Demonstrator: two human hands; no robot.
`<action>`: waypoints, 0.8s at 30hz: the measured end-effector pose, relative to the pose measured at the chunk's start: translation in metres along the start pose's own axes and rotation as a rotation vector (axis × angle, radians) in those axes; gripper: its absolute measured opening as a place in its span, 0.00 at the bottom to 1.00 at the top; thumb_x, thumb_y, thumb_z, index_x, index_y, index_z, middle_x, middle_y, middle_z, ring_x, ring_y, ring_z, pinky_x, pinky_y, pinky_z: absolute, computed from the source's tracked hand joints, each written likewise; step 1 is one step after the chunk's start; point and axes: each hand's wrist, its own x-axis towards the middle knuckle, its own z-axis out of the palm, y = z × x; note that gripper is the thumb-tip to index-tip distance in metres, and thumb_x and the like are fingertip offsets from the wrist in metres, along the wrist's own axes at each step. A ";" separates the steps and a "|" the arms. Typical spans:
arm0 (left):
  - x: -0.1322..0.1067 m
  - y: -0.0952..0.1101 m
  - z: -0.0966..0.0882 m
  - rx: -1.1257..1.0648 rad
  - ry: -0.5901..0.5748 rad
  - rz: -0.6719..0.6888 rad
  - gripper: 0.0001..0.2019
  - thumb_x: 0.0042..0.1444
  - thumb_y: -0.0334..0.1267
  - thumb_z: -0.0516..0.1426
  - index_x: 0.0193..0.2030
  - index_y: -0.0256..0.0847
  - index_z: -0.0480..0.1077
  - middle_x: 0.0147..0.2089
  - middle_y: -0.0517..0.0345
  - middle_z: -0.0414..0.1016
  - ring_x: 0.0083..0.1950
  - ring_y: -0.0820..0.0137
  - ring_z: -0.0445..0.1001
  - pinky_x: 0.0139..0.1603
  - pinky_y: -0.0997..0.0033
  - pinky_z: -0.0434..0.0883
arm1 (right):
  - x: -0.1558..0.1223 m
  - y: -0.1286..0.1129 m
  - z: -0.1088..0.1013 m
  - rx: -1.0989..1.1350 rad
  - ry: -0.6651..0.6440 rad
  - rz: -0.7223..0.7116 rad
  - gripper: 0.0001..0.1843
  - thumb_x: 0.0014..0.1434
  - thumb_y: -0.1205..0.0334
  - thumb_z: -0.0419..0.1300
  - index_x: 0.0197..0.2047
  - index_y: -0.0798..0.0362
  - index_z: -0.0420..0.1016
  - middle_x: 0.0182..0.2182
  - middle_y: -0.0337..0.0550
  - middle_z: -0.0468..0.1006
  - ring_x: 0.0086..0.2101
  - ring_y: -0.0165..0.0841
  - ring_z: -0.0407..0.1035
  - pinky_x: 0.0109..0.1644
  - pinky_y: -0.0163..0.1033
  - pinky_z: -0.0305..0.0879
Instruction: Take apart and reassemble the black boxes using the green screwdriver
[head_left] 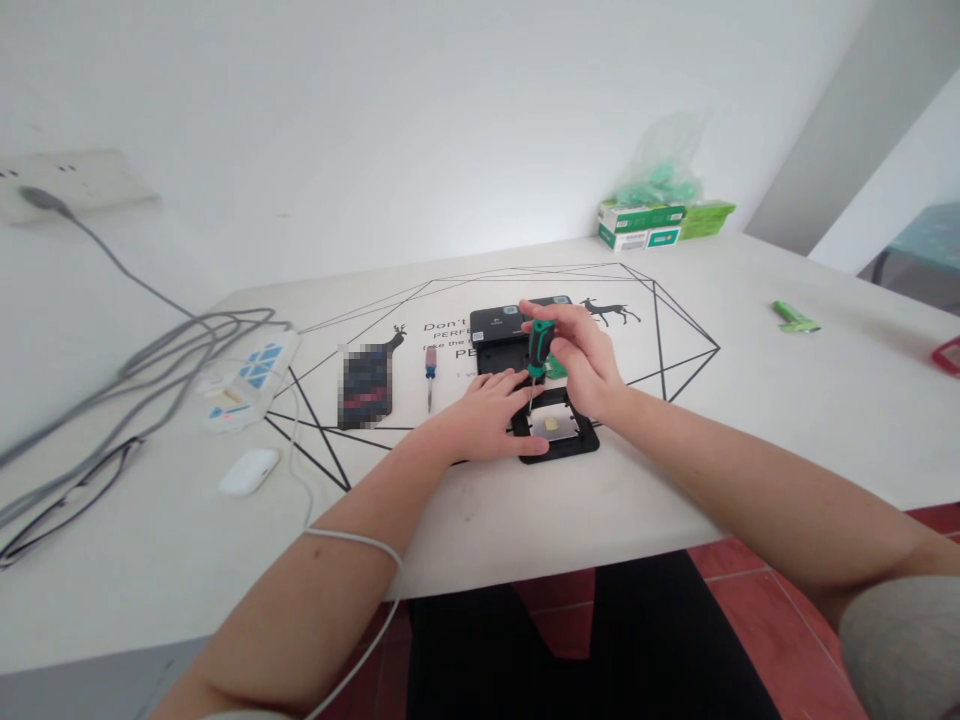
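Note:
My right hand (589, 365) is wrapped round a green-and-black screwdriver (538, 348). Its shaft points down, with the tip at the left inner edge of a square black plastic housing (559, 455). Inside that housing lies a silvery plate with a small yellowish patch (551, 424). My left hand (491, 415) lies with fingers spread against the housing's left side, thumb across its lower-left corner. Just behind my hands are black casing parts (495, 324) with pale labels, and a bit of green board (556, 365) partly hidden by my right hand.
A second screwdriver (430, 375) and a blurred-out dark item (365, 387) lie to the left. Beyond them are a power strip (255, 380), cables (165, 350), a white case (250, 472) and glasses (71, 500). Green boxes (641, 225) stand by the wall; a green packet (796, 318) lies right.

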 end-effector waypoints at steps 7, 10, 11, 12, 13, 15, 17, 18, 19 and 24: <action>0.000 -0.005 0.003 -0.021 0.048 0.044 0.44 0.62 0.70 0.56 0.79 0.53 0.56 0.82 0.46 0.52 0.81 0.42 0.51 0.76 0.37 0.50 | 0.002 -0.001 0.011 0.003 0.048 0.040 0.21 0.68 0.50 0.65 0.56 0.41 0.59 0.64 0.50 0.77 0.48 0.37 0.82 0.53 0.51 0.80; 0.000 -0.003 0.001 -0.011 0.011 0.015 0.45 0.62 0.71 0.55 0.79 0.50 0.56 0.83 0.43 0.50 0.81 0.41 0.49 0.77 0.36 0.48 | 0.001 0.001 0.014 0.040 0.067 0.080 0.18 0.72 0.51 0.60 0.55 0.40 0.55 0.65 0.50 0.75 0.47 0.35 0.83 0.51 0.49 0.80; 0.000 -0.002 0.001 -0.005 -0.001 0.002 0.45 0.63 0.71 0.55 0.79 0.49 0.57 0.82 0.42 0.50 0.81 0.40 0.49 0.77 0.35 0.48 | 0.001 0.001 0.013 0.048 0.067 0.085 0.17 0.73 0.51 0.59 0.56 0.40 0.55 0.65 0.50 0.74 0.47 0.35 0.82 0.51 0.49 0.80; 0.001 -0.001 0.001 0.001 -0.009 -0.009 0.45 0.63 0.71 0.55 0.79 0.47 0.57 0.82 0.40 0.51 0.81 0.40 0.49 0.77 0.35 0.48 | 0.000 0.002 0.013 0.051 0.060 0.084 0.16 0.73 0.51 0.58 0.56 0.40 0.54 0.65 0.50 0.73 0.48 0.36 0.82 0.51 0.49 0.80; 0.001 -0.001 0.000 0.005 -0.013 -0.016 0.45 0.63 0.71 0.55 0.79 0.47 0.57 0.82 0.39 0.52 0.81 0.40 0.50 0.77 0.35 0.48 | 0.000 0.002 0.012 0.048 0.049 0.079 0.15 0.74 0.51 0.57 0.57 0.40 0.54 0.66 0.49 0.73 0.48 0.36 0.81 0.51 0.50 0.80; 0.001 0.000 0.000 0.011 -0.017 -0.018 0.45 0.63 0.70 0.55 0.79 0.46 0.58 0.81 0.38 0.53 0.81 0.40 0.51 0.77 0.36 0.48 | 0.001 0.002 0.009 0.011 0.030 0.064 0.15 0.74 0.52 0.55 0.60 0.40 0.56 0.67 0.50 0.71 0.49 0.37 0.80 0.51 0.52 0.80; 0.001 0.001 -0.001 0.015 -0.024 -0.017 0.45 0.63 0.70 0.55 0.79 0.45 0.58 0.81 0.38 0.52 0.81 0.40 0.50 0.78 0.36 0.47 | 0.003 0.000 0.007 -0.073 0.036 0.030 0.16 0.74 0.53 0.54 0.62 0.42 0.61 0.65 0.52 0.71 0.51 0.40 0.77 0.51 0.53 0.79; 0.001 0.001 -0.001 0.017 -0.028 -0.017 0.45 0.63 0.70 0.55 0.79 0.46 0.57 0.81 0.38 0.52 0.81 0.40 0.49 0.78 0.36 0.46 | 0.004 -0.002 0.006 -0.123 0.046 0.003 0.16 0.74 0.54 0.53 0.62 0.43 0.64 0.63 0.52 0.72 0.52 0.42 0.75 0.51 0.54 0.79; 0.001 0.001 -0.001 0.020 -0.032 -0.016 0.45 0.63 0.71 0.55 0.79 0.45 0.57 0.82 0.38 0.51 0.81 0.41 0.49 0.78 0.37 0.46 | 0.006 -0.003 0.005 -0.169 0.060 -0.028 0.16 0.74 0.56 0.53 0.62 0.44 0.67 0.60 0.53 0.72 0.53 0.43 0.74 0.50 0.54 0.78; -0.001 0.000 -0.003 0.007 -0.032 -0.007 0.45 0.66 0.72 0.50 0.80 0.46 0.56 0.82 0.37 0.50 0.82 0.41 0.48 0.78 0.37 0.45 | 0.009 -0.006 0.004 -0.255 0.085 -0.120 0.17 0.75 0.59 0.49 0.61 0.46 0.72 0.54 0.52 0.76 0.54 0.44 0.73 0.55 0.57 0.76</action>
